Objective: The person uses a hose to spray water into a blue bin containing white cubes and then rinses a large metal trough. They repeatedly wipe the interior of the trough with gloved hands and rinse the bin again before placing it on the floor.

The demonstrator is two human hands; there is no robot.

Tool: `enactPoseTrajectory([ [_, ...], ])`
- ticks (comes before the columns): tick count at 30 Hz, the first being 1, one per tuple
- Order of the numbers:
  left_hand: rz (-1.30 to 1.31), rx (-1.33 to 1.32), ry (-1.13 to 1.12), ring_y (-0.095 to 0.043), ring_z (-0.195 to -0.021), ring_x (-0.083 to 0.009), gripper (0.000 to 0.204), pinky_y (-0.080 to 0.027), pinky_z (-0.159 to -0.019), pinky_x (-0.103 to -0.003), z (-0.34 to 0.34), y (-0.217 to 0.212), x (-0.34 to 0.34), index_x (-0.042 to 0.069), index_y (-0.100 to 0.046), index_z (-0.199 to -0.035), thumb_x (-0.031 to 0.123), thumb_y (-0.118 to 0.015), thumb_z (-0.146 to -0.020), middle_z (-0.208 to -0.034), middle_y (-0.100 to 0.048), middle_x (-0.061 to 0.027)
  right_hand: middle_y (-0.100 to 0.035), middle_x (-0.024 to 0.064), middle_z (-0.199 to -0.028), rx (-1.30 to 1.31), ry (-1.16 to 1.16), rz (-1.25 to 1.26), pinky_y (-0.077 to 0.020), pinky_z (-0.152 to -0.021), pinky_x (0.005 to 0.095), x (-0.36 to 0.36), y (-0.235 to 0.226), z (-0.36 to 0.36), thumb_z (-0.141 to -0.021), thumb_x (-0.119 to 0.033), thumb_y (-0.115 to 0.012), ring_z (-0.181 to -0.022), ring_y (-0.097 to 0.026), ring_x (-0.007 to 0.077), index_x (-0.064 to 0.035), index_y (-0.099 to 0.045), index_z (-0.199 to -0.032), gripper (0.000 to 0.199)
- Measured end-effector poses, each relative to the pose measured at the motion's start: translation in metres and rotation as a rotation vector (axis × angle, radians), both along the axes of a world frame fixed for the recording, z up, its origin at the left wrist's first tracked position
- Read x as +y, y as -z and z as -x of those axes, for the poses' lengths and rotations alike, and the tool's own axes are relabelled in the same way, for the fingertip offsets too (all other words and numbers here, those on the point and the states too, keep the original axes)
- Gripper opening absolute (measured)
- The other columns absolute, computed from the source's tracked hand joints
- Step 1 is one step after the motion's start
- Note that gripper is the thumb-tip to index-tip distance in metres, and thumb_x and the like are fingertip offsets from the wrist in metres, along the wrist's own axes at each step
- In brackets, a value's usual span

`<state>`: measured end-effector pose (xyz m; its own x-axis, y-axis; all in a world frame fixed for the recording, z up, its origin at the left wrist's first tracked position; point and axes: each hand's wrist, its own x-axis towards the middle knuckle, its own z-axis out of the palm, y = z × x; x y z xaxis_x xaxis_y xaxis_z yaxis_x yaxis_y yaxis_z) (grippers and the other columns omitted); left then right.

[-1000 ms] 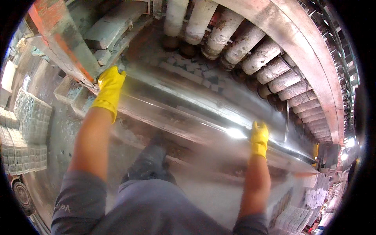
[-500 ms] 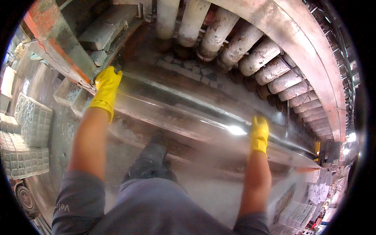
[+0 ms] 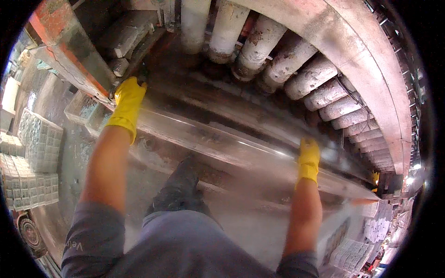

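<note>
My left hand (image 3: 127,104), in a yellow rubber glove, is closed at the left end of a long, narrow, blurred bar (image 3: 222,107). Further along to the right, my right hand (image 3: 308,157) wears a matching glove, its fingers curled over the same bar. The bar's exact kind cannot be made out. It lies beyond a wet, shiny metal ledge (image 3: 204,139) that crosses in front of my body. Past the bar, a row of thick, grimy cylinders (image 3: 259,44) hangs over a dark bed. At the far right end is a small yellow shape (image 3: 375,177), perhaps another glove.
A wide curved beam (image 3: 357,53) runs above the cylinders. An orange-edged post (image 3: 62,44) stands at the upper left. Plastic crates (image 3: 39,139) are stacked on the left floor, near a wheel (image 3: 30,231). More pale stacks (image 3: 350,255) stand lower right.
The bright strip between my hands now looks dull brown, and the pale broken pieces beyond it no longer show. My right hand has shifted very slightly to the right.
</note>
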<state>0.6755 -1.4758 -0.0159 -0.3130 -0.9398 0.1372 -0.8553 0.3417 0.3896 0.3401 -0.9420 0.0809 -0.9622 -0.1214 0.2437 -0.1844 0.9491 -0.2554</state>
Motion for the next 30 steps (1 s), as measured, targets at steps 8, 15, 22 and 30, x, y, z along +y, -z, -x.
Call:
enactPoseTrajectory([
  [8, -0.078, -0.008, -0.002, -0.063, -0.121, -0.0404, 0.056, -0.049, -0.102, -0.051, -0.007, 0.001, -0.006, 0.007, -0.065, -0.127, 0.05, -0.067, -0.09, -0.129, -0.067, -0.022, -0.071, 0.0173, -0.123, 0.001, -0.023, 0.054, -0.059, -0.083, 0.0439, -0.02, -0.002, -0.007, -0.094, -0.047, -0.066, -0.098, -0.073, 0.0357, -0.0049, -0.071, -0.12, 0.05],
  [15, -0.009, 0.003, -0.011, -0.068, -0.112, -0.0396, 0.048, -0.054, -0.095, -0.053, -0.01, 0.008, -0.011, 0.01, -0.07, -0.117, 0.048, -0.068, -0.087, -0.12, -0.071, -0.0189, -0.072, 0.018, -0.12, 0.03, 0.011, 0.033, -0.0526, -0.095, 0.0461, -0.028, -0.003, -0.006, -0.092, -0.049, -0.065, -0.111, -0.068, 0.0381, -0.0061, -0.071, -0.119, 0.051],
  [22, -0.083, 0.023, -0.009, -0.064, -0.118, -0.0416, 0.055, -0.05, -0.1, -0.053, -0.014, 0.014, -0.017, 0.008, -0.067, -0.122, 0.052, -0.068, -0.089, -0.126, -0.068, -0.022, -0.072, 0.0185, -0.121, 0.058, -0.035, 0.015, -0.0507, -0.098, 0.047, -0.017, 0.012, 0.016, -0.092, -0.05, -0.065, -0.113, -0.067, 0.0384, -0.0062, -0.072, -0.119, 0.052],
  [30, -0.062, 0.012, -0.019, -0.065, -0.118, -0.0391, 0.051, -0.052, -0.099, -0.052, -0.027, 0.008, -0.008, 0.01, -0.067, -0.121, 0.049, -0.066, -0.089, -0.127, -0.068, -0.0202, -0.072, 0.0188, -0.118, 0.105, -0.073, -0.062, -0.0506, -0.097, 0.0463, -0.017, 0.008, 0.002, -0.092, -0.049, -0.064, -0.112, -0.067, 0.0383, -0.0077, -0.074, -0.116, 0.049],
])
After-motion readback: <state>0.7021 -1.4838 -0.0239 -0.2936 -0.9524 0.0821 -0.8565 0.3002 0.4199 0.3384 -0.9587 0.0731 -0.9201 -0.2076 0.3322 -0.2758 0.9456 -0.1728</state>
